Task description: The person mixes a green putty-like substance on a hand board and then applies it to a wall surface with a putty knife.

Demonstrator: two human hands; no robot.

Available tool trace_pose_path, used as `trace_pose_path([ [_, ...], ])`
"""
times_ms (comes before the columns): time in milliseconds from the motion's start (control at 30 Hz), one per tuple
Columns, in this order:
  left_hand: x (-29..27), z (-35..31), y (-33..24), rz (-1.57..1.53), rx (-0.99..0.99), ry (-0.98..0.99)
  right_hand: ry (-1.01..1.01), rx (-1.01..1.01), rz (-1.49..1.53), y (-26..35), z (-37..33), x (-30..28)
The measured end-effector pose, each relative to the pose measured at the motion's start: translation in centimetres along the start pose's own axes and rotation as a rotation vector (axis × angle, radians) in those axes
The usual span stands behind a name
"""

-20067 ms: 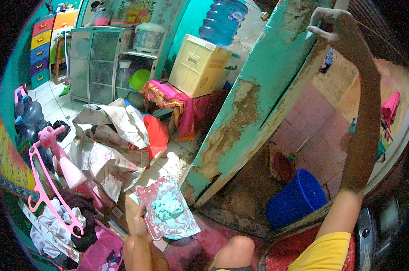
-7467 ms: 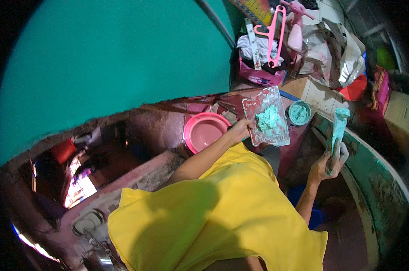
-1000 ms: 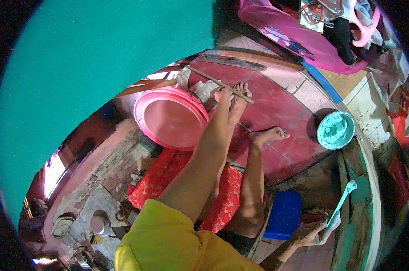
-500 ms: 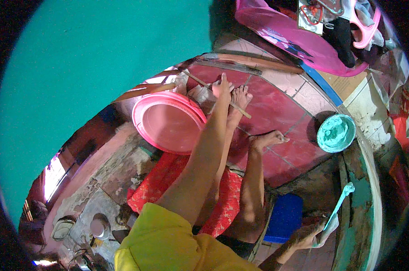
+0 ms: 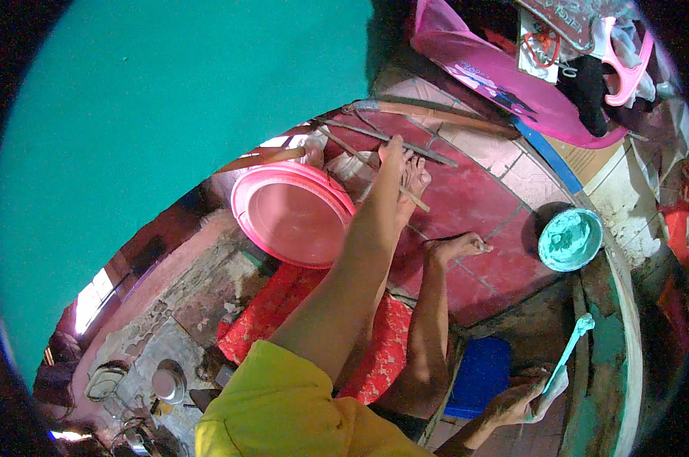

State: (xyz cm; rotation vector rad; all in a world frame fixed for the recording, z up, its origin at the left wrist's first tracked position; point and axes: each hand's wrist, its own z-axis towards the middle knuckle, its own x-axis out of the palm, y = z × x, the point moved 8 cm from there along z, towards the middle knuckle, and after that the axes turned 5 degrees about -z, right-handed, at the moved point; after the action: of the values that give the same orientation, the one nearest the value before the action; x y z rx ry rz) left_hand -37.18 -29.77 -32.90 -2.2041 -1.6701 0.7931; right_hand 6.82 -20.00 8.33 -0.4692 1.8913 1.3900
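My left hand (image 5: 394, 154) is stretched forward over the red tiled floor, its fingers closed round a thin grey stick (image 5: 436, 156). A paler stick (image 5: 417, 199) runs slantwise beneath that hand, beside my bare foot (image 5: 419, 177). At the lower right, my right hand (image 5: 518, 404) grips a slim paint brush (image 5: 564, 356) tilted upward, its tip coated in thick teal paint. Something whitish lies in the same hand, its kind unclear. A bowl (image 5: 571, 238) smeared with teal paint stands on the floor above the brush. A broad teal surface (image 5: 184, 99) fills the upper left.
A pink basin (image 5: 295, 221) stands left of my left forearm. Red patterned cloth (image 5: 386, 350) lies under my legs, with a blue box-like object (image 5: 481, 373) beside them. A magenta tub (image 5: 512, 84) holds odds and ends at upper right. Wooden strips (image 5: 443, 114) border the tiles.
The grey stick, earlier lying by the wooden strip, now slants across the tiles at my left hand. My left index finger no longer points upward. The right hand keeps its hold on the brush.
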Motion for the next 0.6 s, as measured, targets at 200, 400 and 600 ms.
trace_pose_path([
  [200,-0.5,-9.5,2.9,-0.155,-0.167,0.602,-0.035,-0.052,-0.069,-2.9,-0.5,-4.7],
  [400,-4.5,-22.7,3.1,0.223,-0.274,0.666,-0.086,-0.105,-0.013,8.7,0.6,-7.7],
  [600,-5.8,-35.8,-0.7,0.535,-0.224,0.816,-0.080,-0.253,0.106,12.1,-0.1,-16.6],
])
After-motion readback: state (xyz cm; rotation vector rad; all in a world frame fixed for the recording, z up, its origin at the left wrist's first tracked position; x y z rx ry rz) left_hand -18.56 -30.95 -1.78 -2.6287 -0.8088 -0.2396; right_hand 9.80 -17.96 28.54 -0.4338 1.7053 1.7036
